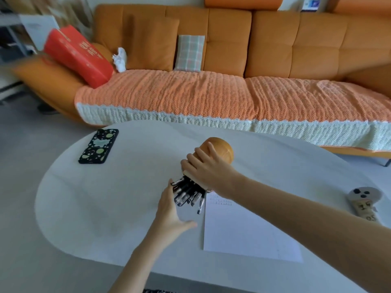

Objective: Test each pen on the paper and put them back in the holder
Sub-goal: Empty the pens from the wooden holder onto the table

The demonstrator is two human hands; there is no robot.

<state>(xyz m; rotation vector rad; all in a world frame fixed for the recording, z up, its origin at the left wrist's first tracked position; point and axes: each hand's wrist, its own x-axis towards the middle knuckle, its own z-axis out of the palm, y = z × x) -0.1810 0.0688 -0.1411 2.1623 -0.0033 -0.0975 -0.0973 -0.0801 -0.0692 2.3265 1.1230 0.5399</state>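
Observation:
My right hand (208,169) grips a round orange-brown wooden pen holder (222,149) and holds it tipped over above the white table (105,197), mouth pointing down toward me. Several black pens (188,194) slide out of its mouth in a bunch. My left hand (169,210) is cupped just left of and under the pens, fingers spread, touching the nearest ones. A white sheet of paper (243,231) lies flat on the table to the right of the pens, with small marks near its top edge.
A phone in a black patterned case (99,145) lies at the table's far left. A grey controller-like object (364,199) rests at the right edge. An orange sofa (232,60) with cushions stands behind the table.

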